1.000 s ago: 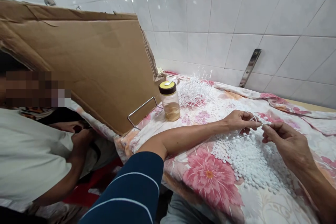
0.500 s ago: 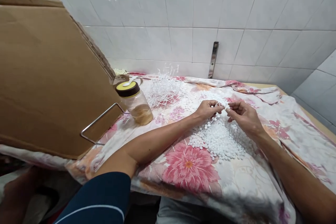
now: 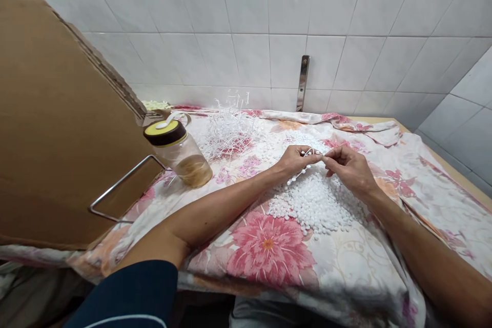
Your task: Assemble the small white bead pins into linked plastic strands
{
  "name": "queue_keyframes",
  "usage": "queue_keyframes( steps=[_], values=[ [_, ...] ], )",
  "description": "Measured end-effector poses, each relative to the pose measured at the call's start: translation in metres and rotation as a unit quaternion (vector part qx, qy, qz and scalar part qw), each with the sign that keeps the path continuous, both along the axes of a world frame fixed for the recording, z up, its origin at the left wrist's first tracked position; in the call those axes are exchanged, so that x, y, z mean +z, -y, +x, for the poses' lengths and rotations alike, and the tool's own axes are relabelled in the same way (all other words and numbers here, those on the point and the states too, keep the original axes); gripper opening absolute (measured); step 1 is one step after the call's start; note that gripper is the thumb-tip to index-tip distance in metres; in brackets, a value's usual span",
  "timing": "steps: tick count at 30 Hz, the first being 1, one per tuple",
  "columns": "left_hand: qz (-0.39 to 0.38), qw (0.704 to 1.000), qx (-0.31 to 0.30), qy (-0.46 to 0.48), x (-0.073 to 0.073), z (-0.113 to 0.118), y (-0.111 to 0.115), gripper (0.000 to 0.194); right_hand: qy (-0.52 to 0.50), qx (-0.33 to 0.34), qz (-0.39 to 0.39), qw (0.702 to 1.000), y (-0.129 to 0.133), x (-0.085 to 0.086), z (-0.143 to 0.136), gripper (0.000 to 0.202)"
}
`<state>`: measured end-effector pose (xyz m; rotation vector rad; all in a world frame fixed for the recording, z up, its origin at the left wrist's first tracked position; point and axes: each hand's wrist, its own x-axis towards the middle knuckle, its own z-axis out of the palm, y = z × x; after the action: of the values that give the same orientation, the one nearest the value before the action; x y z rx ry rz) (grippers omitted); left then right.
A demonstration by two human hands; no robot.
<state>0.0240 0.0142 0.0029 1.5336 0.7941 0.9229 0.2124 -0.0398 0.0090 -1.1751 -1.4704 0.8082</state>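
Observation:
Above a heap of small white beads (image 3: pixel 315 205), both my hands meet at the fingertips. My left hand (image 3: pixel 295 160) is closed in a pinch on a thin white plastic sprue (image 3: pixel 294 179), a branching stem with little beads along it, part of which hangs below the fingers. My right hand (image 3: pixel 348 166) has thumb and forefinger pinched at the sprue's end, right against the left fingertips; the exact bit between them is hidden. Farther back and left lies a tangled pile of bare white sprues (image 3: pixel 230 133).
A lidded bottle (image 3: pixel 184 156) with brownish liquid stands left of my left forearm. Beside it, a large cardboard sheet (image 3: pixel 57 128) leans by a bent metal wire stand (image 3: pixel 115 189). A flowered cloth (image 3: pixel 269 251) covers the table; a tiled wall (image 3: pixel 246 56) rises behind.
My right fingertips have closed the small gap to the left ones and now touch them. The whole view has shifted, so most things appear farther left.

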Motion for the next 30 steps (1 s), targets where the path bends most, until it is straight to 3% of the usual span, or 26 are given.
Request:
queue_keyframes(
  steps=[13,30],
  values=[
    [-0.018,1.0,-0.006,0.018,0.008,-0.001,0.013,0.05,0.036,0.007,-0.001,0.999,0.002,-0.004,0.004,0.034],
    [-0.032,0.999,0.031,0.007,0.002,0.004,0.012,0.05,0.032,-0.043,-0.014,0.998,0.005,-0.002,0.0,0.043]
  ],
)
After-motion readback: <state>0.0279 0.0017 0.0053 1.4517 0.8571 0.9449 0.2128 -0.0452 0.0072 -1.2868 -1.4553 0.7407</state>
